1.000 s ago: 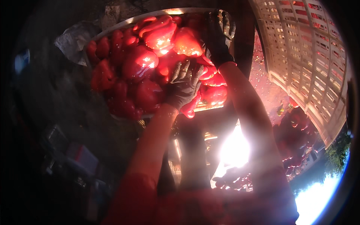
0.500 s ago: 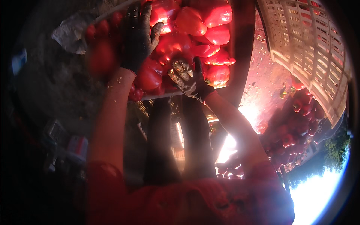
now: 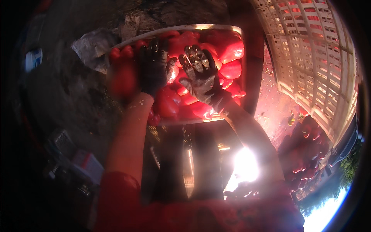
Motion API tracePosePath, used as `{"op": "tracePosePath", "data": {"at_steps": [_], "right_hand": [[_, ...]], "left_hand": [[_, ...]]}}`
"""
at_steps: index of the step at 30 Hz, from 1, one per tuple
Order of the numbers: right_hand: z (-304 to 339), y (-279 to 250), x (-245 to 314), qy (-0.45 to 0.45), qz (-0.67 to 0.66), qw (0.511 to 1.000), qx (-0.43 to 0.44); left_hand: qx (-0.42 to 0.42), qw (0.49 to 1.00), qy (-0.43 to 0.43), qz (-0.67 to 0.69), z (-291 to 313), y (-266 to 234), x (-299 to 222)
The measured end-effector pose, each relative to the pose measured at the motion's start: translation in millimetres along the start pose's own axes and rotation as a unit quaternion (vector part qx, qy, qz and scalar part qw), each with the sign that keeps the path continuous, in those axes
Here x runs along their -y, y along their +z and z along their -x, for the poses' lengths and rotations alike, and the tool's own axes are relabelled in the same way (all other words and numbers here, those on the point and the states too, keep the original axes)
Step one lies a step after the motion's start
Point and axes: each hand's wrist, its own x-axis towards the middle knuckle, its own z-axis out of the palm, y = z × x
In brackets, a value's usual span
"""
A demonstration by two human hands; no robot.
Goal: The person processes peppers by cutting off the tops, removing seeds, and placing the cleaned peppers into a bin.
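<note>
A pale-rimmed crate [image 3: 232, 28] full of large red bell peppers [image 3: 232, 50] stands in front of me. Both my hands wear dark, soiled gloves. My left hand [image 3: 154, 71] lies over the peppers on the crate's left side, fingers stretched away from me and thumb apart; its fingertips are in shadow. Nearer the middle, my right hand [image 3: 203, 79] is above the peppers, fingers extended and slightly spread, thumb toward the left hand. I see nothing gripped in either hand. A red blur [image 3: 123, 79] beside my left wrist is too smeared to make out.
A tall slatted cream crate [image 3: 309, 58] with red peppers behind its slats stands at the right. Below it lies a heap of red peppers [image 3: 305, 145] in shade. A crumpled plastic bag [image 3: 92, 44] lies at the left. Sun glare hides part of the lower right.
My right hand has turned over and moved up across the peppers, its fingers now straighter. My left hand stays over the peppers. The whole view has shifted, so the crate appears lower.
</note>
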Motion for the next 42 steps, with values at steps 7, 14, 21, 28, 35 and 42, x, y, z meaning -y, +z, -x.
{"op": "tracePosePath", "data": {"at_steps": [7, 14, 21, 28, 35, 42], "right_hand": [[-77, 46, -48, -0.011, 0.004, 1.0, 0.028], [-87, 50, -43, -0.013, 0.011, 0.997, 0.076], [-85, 43, -46, -0.045, 0.06, 0.988, 0.134], [-80, 54, -49, -0.047, 0.048, 0.99, 0.123], [-116, 48, 12, -0.091, 0.01, 0.996, 0.001], [-167, 131, 72, -0.139, -0.122, 0.983, 0.013]], "left_hand": [[-0.02, 0.995, 0.015, 0.097, -23, 12, 5], [0.061, 0.992, -0.045, 0.104, -24, 15, 3], [0.058, 0.988, -0.053, 0.131, -25, 30, 15], [0.013, 0.989, -0.055, 0.134, -22, 31, 13], [-0.14, 0.977, -0.089, 0.132, 14, -43, 59], [-0.092, 0.964, -0.213, 0.129, 66, -10, 124]]}}
